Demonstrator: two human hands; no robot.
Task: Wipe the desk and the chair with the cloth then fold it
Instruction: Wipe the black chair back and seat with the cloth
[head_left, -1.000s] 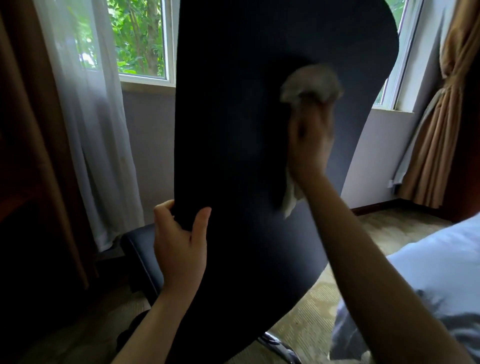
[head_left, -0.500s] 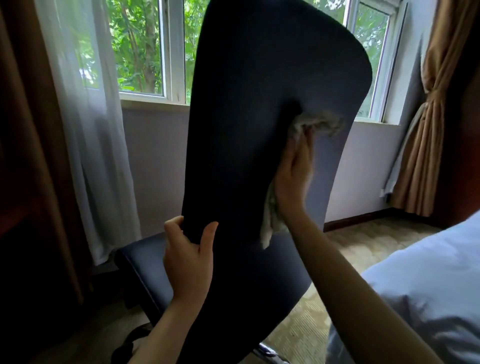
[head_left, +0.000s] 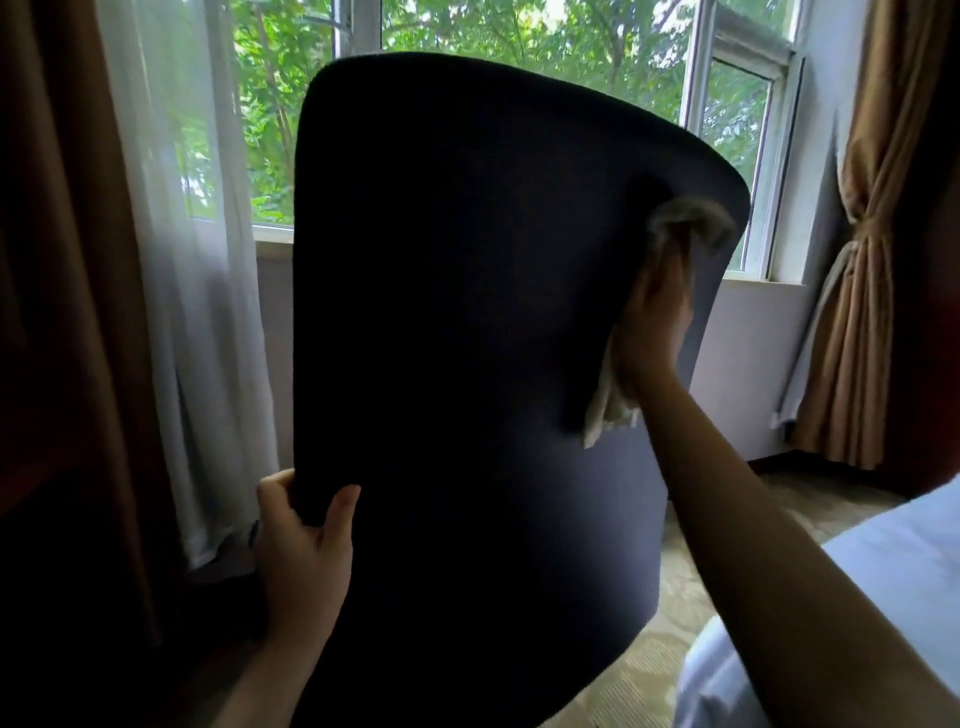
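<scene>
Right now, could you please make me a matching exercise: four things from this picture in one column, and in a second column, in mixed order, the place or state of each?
Things:
1. left hand
2. right hand
3. cloth
4. tan curtain

Places or states:
A. tied back, at the far right
B. grips the left edge of the chair back
C. pressed against the chair back, near its right edge
D. presses on the cloth with straight fingers

Pairs: 1-B, 2-D, 3-C, 4-A
</scene>
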